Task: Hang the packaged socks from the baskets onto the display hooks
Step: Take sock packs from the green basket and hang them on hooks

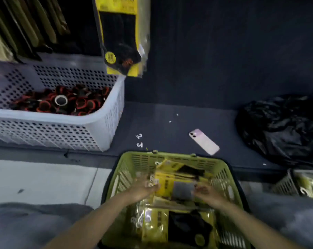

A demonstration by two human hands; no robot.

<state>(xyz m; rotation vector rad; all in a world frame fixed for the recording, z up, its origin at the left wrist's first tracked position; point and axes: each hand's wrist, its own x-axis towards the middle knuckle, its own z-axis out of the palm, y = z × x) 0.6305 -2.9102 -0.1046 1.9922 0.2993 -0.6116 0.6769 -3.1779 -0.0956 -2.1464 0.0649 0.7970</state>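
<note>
A green basket [229, 178] on the floor in front of me holds several yellow-and-black sock packs [171, 175] with white hooks. Both hands reach into it. My left hand [143, 188] grips the left end of a stack of packs near their white hooks. My right hand [206, 192] holds the right side of the same stack, fingers curled on its edge. The image is blurred, so finger detail is unclear. More yellow sock packs [123, 38] hang on the dark display wall at the upper middle.
A white perforated basket [105, 126] of red-and-black rolled items sits on the dark ledge at left. A pink phone [204, 141] and loose white hooks [139, 140] lie on the ledge. A black plastic bag [281, 128] is at right. Another basket with yellow packs [308, 186] stands far right.
</note>
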